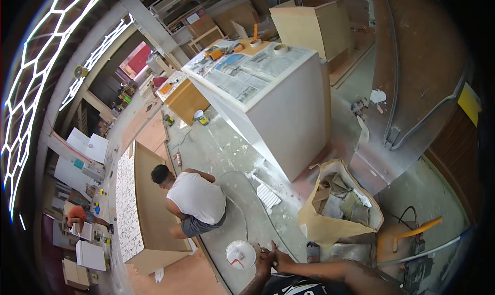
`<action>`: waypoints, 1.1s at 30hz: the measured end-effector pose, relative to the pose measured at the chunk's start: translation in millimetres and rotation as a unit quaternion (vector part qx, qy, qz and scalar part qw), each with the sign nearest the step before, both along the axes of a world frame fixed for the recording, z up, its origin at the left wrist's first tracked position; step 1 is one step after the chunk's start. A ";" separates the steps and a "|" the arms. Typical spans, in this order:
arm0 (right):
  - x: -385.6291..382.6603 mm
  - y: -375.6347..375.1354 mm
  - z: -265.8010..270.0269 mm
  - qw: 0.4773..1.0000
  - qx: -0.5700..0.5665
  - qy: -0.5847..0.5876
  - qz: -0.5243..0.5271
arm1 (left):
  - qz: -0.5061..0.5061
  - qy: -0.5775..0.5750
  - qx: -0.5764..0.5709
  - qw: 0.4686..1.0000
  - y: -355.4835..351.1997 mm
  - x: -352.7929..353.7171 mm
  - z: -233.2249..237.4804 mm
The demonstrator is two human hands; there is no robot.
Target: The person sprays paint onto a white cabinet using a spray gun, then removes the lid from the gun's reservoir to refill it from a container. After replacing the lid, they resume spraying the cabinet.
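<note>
At the bottom of the head view my left hand (264,262) and my right hand (281,260) are together, fingers curled in against each other. I cannot tell what they hold between them. Right beside my left hand is a round white tub (248,247), with a whitish lump and a red strip showing inside its rim. A grey sandal or shoe (313,252) shows close to my right forearm.
A brown sack (314,228) of scraps stands to the right. Ahead is a white cabinet (289,125) topped with newspaper (242,76) and tape rolls. At left, a person (196,197) crouches by a long panelled unit (154,197); another person (77,216) bends farther off. A cord (245,212) crosses the floor.
</note>
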State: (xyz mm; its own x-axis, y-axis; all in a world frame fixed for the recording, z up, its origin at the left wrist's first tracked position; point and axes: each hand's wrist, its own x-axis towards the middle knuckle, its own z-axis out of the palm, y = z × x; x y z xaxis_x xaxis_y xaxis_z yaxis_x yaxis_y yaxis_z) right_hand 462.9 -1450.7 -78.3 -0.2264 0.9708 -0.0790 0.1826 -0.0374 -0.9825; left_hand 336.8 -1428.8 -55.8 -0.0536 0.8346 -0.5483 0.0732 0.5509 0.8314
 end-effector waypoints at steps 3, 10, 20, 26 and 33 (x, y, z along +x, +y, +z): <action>-7.7 9.2 -14.0 0.994 0.107 -0.023 0.023 | 0.054 -0.038 0.097 0.993 -1.7 -7.2 -28.2; -4.8 31.5 25.6 0.984 0.043 -0.057 0.164 | -0.068 0.344 0.129 0.928 10.9 2.2 2.0; -4.3 36.5 38.7 0.976 -0.002 -0.037 0.214 | -0.129 0.414 0.282 0.855 19.4 -14.7 0.2; -12.0 27.2 16.3 0.947 -0.108 -0.223 0.202 | 0.025 0.026 0.097 0.995 39.8 -31.7 40.2; -22.0 23.6 12.4 0.916 -0.158 -0.232 0.286 | 0.079 -0.145 0.098 0.981 44.7 -69.7 22.9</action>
